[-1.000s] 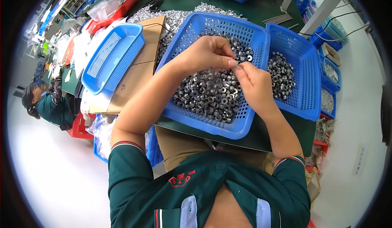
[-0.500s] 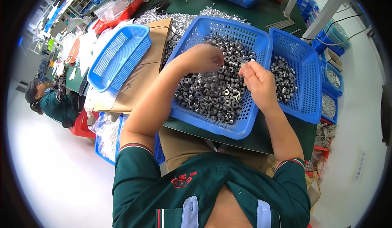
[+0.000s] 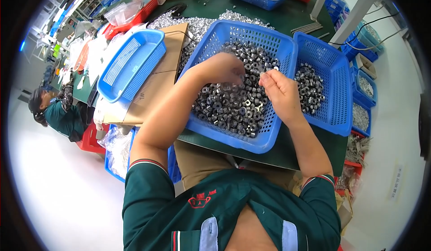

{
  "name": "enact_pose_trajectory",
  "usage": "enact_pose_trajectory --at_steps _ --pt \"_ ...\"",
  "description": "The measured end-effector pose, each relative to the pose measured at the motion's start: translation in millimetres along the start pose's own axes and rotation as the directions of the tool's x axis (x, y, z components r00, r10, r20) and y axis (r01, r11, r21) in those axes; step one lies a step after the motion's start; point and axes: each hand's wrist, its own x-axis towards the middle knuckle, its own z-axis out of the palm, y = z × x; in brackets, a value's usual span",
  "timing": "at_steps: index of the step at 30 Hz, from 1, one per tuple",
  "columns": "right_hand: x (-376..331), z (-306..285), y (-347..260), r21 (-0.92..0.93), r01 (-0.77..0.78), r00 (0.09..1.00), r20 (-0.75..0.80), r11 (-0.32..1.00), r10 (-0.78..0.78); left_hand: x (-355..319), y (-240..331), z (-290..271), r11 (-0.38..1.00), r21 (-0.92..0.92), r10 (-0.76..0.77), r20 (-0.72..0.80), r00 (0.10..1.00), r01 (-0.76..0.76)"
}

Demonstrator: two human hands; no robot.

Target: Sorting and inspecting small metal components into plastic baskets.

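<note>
Change: the left hand (image 3: 222,69) now lies lower and flatter on the heap of small dark-and-silver metal nuts (image 3: 233,96) than half a second ago, while the right hand (image 3: 278,91) sits further from it, lifted toward the basket's right wall.
Meaning: the two hands, close together a second ago, now work apart; the sorting looks mid-way, with plenty of nuts left.
Left grip: fingers curled down into the nuts, blurred; I cannot tell what they pinch.
Right grip: fingertips pressed together on something small and pale, seemingly one nut.
Nuts: heaped in the large blue plastic mesh basket (image 3: 224,134) on the green bench (image 3: 287,154).
Edges: the basket's near corner overhangs the bench edge above the lap.
Neighbours: a second blue mesh basket (image 3: 339,116) touches it on the right; an empty shallow blue tray (image 3: 130,64) rests on cardboard to the left.
Room: open space above the heap; the sides are crowded.
</note>
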Motion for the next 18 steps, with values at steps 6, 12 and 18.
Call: enact_pose_trajectory --at_steps 6,12,18 --pt "-2.1 1.2 -0.1 -0.061 0.034 0.999 -0.013 0.998 -0.035 -13.5 14.7 -9.8 0.776 -0.614 0.031 -0.191 0.981 -0.144" --pt "-1.4 2.3 2.3 -0.089 0.055 0.998 -0.015 0.995 -0.057 -15.2 27.9 -9.4 0.845 -0.520 0.039 -0.176 0.984 -0.126" --pt "-1.0 1.0 -1.9 -0.164 0.104 0.995 0.013 0.981 -0.104 -18.1 33.6 -8.8 0.853 -0.489 0.074 -0.235 0.969 -0.183"
